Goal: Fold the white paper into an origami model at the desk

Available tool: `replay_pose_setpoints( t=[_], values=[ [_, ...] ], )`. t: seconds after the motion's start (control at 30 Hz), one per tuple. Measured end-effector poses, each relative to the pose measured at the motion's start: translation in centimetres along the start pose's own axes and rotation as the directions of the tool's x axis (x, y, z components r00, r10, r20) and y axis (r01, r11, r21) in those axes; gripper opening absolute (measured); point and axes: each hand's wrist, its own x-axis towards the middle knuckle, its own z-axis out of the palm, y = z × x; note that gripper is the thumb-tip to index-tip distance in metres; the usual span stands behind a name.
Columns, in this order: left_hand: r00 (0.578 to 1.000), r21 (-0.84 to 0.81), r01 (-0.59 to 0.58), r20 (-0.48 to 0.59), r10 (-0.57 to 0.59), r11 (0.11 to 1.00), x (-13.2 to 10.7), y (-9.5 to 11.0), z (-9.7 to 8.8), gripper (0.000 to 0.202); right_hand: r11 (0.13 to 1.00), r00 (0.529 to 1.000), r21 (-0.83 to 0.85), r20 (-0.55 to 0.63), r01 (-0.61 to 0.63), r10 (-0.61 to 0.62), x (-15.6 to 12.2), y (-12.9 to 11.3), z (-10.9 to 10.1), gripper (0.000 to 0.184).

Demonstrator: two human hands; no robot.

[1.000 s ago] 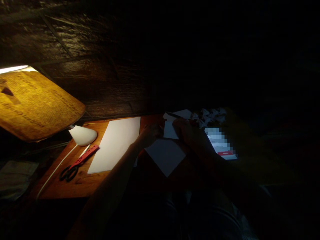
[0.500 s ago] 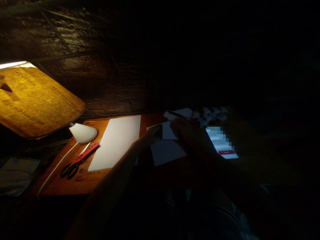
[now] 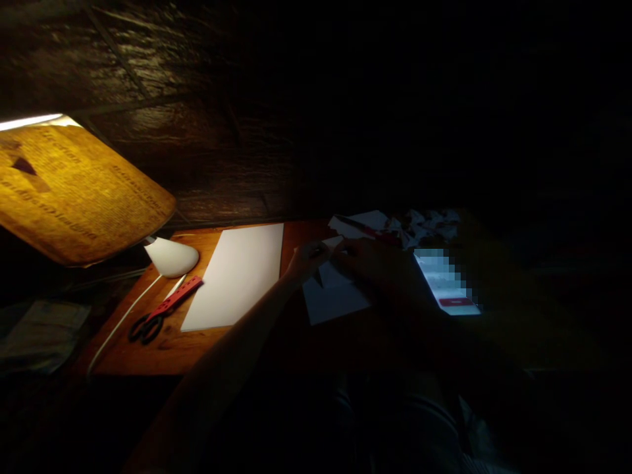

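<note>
Both my hands meet over the middle of the table at a small piece of white paper. My left hand pinches its left side, fingers closed. From the other side my right hand grips it, though that hand is mostly in shadow and its fingers are hard to make out. Part of the paper hangs between the hands, bent or folded. Beneath them lies a larger white sheet on the wooden table.
Left are a stack of white paper, black-handled scissors, a red perforated strip and a lit lamp. A glowing phone lies right. Behind are crumpled paper scraps and a dark pointed tool.
The small paper was flatter and squarer between my hands; now it is bent and less of it shows. My hands have drawn closer together. The whole view has shifted slightly.
</note>
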Motion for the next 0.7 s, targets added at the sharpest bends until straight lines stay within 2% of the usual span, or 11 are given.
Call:
replay_pose_setpoints(
  t=[0.2, 0.4, 0.57, 0.7],
  values=[
    [0.999, -0.001, -0.021, 0.031, 0.021, 1.0, -0.2, 0.7, -0.2, 0.014, 0.999, 0.999, -0.026, -0.02, 0.038, -0.039, -0.8, -1.6, -0.2, 0.009],
    [1.0, -0.013, -0.028, -0.008, 0.028, 1.0, -0.6, 1.1, 0.0, 0.013, 0.98, 0.999, 0.194, -0.027, -0.04, 0.046, -1.2, -2.5, -0.5, 0.02],
    [0.999, -0.053, -0.021, -0.042, 0.019, 0.998, -0.5, 0.6, 0.2, 0.015, 0.96, 0.991, 0.247, 0.049, -0.131, 0.122, -1.2, -2.3, -1.0, 0.017],
    [0.999, -0.041, -0.033, -0.028, 0.032, 0.999, -0.3, 0.3, 0.2, 0.018, 0.944, 0.995, 0.314, 0.023, -0.099, 0.097, -0.7, -1.9, -0.4, 0.02]
  ],
)
